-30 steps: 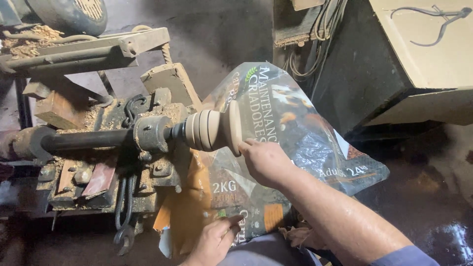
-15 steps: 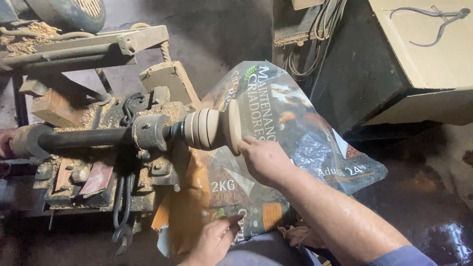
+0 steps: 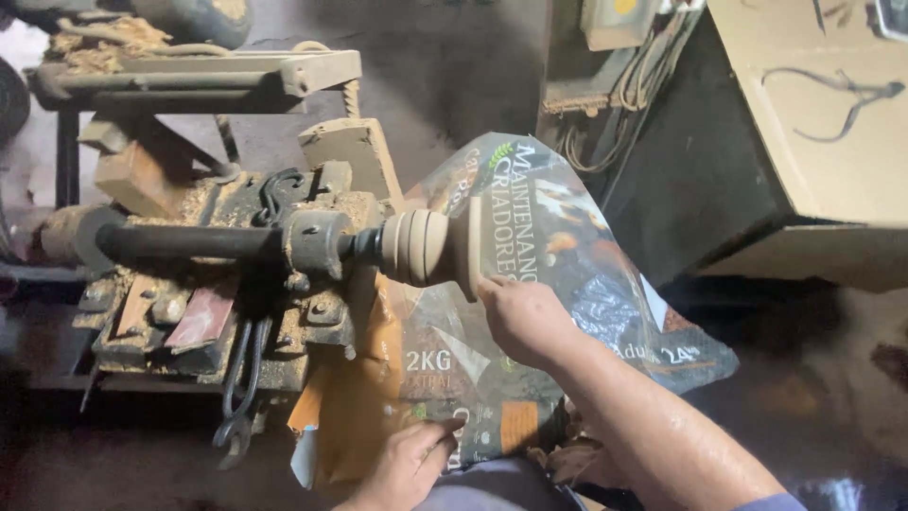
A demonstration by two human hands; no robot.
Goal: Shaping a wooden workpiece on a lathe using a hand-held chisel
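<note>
A pale turned wooden piece [image 3: 430,248] sits on the end of a dark lathe shaft [image 3: 189,242]. My right hand [image 3: 520,317] is pressed against the lower right face of the wooden piece, fingers curled; whether something small is under the fingertips I cannot tell. My left hand [image 3: 407,466] rests low down on a printed plastic sack [image 3: 530,312] that is spread under the wooden piece, fingers apart and flat on the sack.
The old lathe bed [image 3: 208,312] is covered in sawdust, with metal hooks [image 3: 241,378] hanging at its front. A beige cabinet [image 3: 813,142] with calipers [image 3: 842,95] hung on it stands at the right. Cables [image 3: 615,104] run at the back.
My right hand has stayed against the wooden piece, shifting slightly. My left hand has slid a little along the sack. The view has tilted a bit.
</note>
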